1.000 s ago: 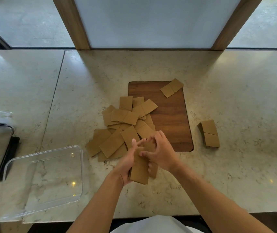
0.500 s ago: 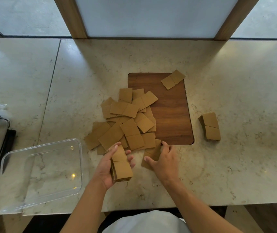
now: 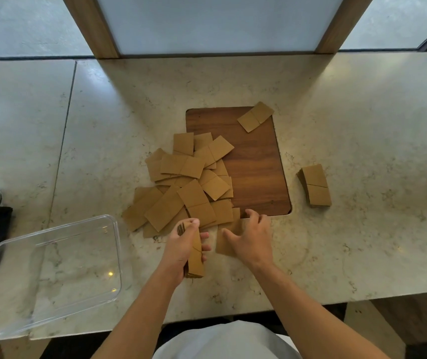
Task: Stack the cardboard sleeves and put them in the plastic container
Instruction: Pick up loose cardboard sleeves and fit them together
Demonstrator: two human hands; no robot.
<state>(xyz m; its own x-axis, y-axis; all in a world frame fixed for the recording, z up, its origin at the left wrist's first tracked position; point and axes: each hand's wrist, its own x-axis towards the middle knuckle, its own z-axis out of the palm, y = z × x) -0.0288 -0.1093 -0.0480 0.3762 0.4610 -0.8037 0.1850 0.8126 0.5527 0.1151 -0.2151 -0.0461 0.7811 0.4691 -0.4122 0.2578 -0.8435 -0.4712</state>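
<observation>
Since half a second ago the left hand (image 3: 181, 248) has turned its gathered stack (image 3: 194, 257) from flat to edge-up near the table's (image 3: 362, 125) front edge, and the right hand (image 3: 252, 238) now lies spread on the next sleeve (image 3: 226, 244) just beside it, so stacking seems to go on. The left grip is wrapped round the stack; the right is wide, fingers pressing flat. The loose sleeves (image 3: 181, 187) lie mid-table, and the plastic container (image 3: 115, 255), holding no sleeves, sits at the front left corner.

Marble counter (image 3: 349, 151) below wood-framed, seemingly frosted window (image 3: 217, 22).
</observation>
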